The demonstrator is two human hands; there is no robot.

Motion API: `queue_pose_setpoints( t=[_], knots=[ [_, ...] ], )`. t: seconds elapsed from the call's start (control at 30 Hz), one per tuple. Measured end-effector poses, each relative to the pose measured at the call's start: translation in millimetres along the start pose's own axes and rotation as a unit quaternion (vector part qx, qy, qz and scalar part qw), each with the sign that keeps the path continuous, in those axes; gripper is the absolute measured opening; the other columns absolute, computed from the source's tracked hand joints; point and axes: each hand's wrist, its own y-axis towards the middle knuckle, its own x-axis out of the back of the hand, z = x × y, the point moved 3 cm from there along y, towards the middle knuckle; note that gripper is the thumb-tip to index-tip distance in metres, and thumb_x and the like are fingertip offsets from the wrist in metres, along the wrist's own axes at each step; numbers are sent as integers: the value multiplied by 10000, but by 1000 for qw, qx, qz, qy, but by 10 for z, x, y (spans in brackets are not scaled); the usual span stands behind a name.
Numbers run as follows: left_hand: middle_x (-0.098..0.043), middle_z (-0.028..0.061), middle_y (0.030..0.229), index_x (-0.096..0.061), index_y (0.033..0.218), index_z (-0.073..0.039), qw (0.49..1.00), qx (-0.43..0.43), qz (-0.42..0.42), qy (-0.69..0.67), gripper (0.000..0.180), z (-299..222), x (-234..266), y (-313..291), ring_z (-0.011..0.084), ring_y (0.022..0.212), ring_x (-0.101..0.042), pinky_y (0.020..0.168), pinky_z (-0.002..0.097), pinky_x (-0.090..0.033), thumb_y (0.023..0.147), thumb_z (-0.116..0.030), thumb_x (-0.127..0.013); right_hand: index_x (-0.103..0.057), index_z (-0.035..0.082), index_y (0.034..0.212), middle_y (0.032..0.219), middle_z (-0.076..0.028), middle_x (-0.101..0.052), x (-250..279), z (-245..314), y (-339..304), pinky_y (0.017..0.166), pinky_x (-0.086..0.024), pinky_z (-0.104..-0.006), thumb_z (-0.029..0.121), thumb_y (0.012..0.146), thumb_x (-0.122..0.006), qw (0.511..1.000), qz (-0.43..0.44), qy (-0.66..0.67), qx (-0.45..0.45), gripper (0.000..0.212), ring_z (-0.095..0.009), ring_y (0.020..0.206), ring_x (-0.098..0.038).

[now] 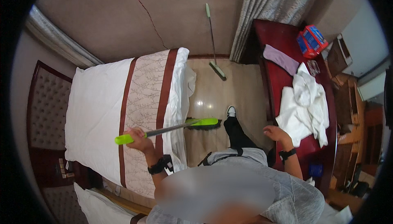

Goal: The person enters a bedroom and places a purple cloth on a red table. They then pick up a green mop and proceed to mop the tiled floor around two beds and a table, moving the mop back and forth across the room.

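My left hand (138,139) is wrapped round the upper end of a broom's handle, just below its bright green grip. The grey pole of the broom (172,129) slants across the bed's edge to a green head with dark bristles, which rests on the floor by the bed. My right hand (276,135) holds nothing; its fingers are loosely bent and apart, beside the front edge of the dark red desk (276,85). White cloths (305,105) lie crumpled on that desk, close to this hand.
A bed (98,113) with white bedding and a patterned runner fills the left. Against the far wall leans a second broom (212,39) with a pale green grip. The desk also bears a purple cloth (281,59) and red-blue packages (312,41). My shoe (231,111) is on the floor.
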Motion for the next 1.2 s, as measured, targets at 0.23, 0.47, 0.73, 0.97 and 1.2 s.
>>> queue_pose_setpoints(
  t=[0.23, 0.47, 0.73, 0.97, 1.2],
  knots=[
    [-329, 6, 492, -326, 648, -114, 997, -58, -2, 55, 335, -171, -701, 328, 85, 406, -308, 398, 218, -236, 926, -125, -512, -588, 15, 1093, 992, -205, -630, 1275, 258, 1870, 811, -473, -431, 284, 880, -537, 983, -34, -176, 44, 347, -367, 966, -589],
    [-334, 10, 497, -331, 668, -115, 992, -37, -31, 120, 306, 366, -1051, 548, 93, 410, -332, 403, 227, -262, 925, -132, -496, -584, 24, 1107, 977, -196, -626, 1969, 1007, 3408, 809, -474, -431, 280, 880, -544, 971, 4, -103, 216, 345, -371, 928, -595],
    [-380, 6, 541, -331, 749, -113, 989, 64, 44, 130, 284, 1423, -1889, 1322, 80, 450, -339, 414, 228, -303, 921, -185, -545, -509, 44, 1183, 1019, -156, -599, 2544, 1720, 5200, 827, -468, -364, 172, 855, -583, 967, -144, 132, 161, 359, -268, 950, -584],
    [-406, 9, 536, -343, 745, -112, 982, 110, 51, 143, 312, 2298, -2334, 2157, 77, 437, -353, 397, 228, -297, 900, -213, -595, -414, -29, 1204, 1146, -197, -499, 3687, 2401, 7436, 856, -467, -386, 192, 781, -695, 893, -438, 103, 24, 553, -290, 1061, -530],
    [-374, 3, 544, -312, 754, -118, 976, 133, 52, 165, 352, 2420, -2427, 2346, 86, 461, -342, 409, 239, -293, 902, -250, -603, -422, -34, 1207, 1140, -229, -544, 3528, 2353, 8535, 887, -473, -420, 256, 775, -706, 881, -379, 218, -182, 593, -330, 1038, -570]
  ],
)
